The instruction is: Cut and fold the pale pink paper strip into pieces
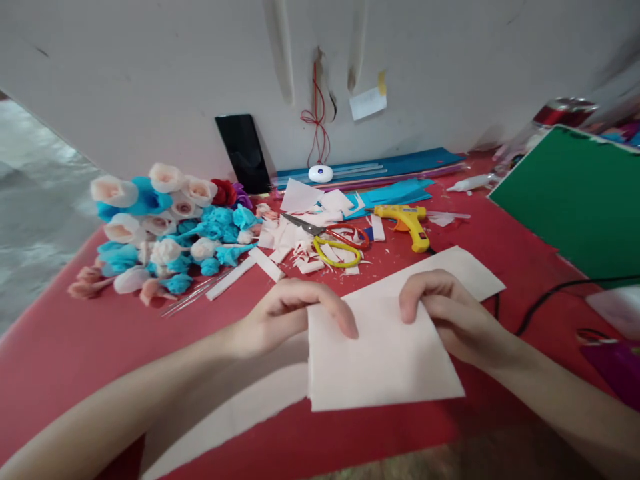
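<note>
A folded pale pink sheet of paper [385,360] lies in front of me on the red table [75,340]. My left hand [285,313] grips its upper left edge, thumb on top and fingers curled behind. My right hand [445,303] pinches the upper right edge the same way. More of the same pale paper [465,270] stretches out behind my right hand and under my left forearm.
A heap of blue, pink and white paper flowers [165,227] lies at the left. Scissors [330,240] rest among paper scraps, a yellow glue gun [410,223] with its black cord beside them. A green sheet [570,200] stands at the right, blue sheets [390,167] along the wall.
</note>
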`<state>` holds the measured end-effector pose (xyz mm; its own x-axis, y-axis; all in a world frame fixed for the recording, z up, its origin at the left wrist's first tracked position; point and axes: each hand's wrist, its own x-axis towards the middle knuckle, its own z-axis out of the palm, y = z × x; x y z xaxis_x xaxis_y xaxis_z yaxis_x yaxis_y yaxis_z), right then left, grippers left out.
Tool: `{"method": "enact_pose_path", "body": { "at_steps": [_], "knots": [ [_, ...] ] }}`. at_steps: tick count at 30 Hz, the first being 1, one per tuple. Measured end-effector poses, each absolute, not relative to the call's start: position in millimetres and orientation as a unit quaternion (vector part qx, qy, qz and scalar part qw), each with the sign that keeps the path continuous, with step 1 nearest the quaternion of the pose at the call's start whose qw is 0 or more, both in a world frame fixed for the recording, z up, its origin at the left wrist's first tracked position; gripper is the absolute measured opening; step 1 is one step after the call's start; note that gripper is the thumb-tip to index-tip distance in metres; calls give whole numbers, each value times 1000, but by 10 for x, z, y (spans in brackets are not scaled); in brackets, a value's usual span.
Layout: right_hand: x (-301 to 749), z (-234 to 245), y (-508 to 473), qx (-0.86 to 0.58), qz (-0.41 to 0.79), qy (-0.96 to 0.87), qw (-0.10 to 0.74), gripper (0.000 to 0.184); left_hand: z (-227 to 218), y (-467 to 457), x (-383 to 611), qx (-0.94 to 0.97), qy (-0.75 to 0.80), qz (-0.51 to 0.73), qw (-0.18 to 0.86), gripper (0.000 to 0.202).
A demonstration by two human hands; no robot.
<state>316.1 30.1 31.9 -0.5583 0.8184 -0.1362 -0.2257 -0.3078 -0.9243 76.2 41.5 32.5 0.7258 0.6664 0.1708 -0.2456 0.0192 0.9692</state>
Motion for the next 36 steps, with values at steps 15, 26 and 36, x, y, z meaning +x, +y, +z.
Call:
{"method": "enact_pose_path", "body": {
  "at_steps": [15, 26, 36],
  "knots": [
    [3028, 321, 294, -288, 788, -388, 382, 14, 276, 397, 777, 572, 212, 341, 715, 20],
    [2970, 259, 319, -314, 796, -347, 383, 5, 290, 373, 914, 474, 242, 392, 750, 15],
    [2998, 230, 296, -284, 760, -418, 408, 14, 300, 369, 875, 512, 197, 378, 746, 18]
  ]
}}
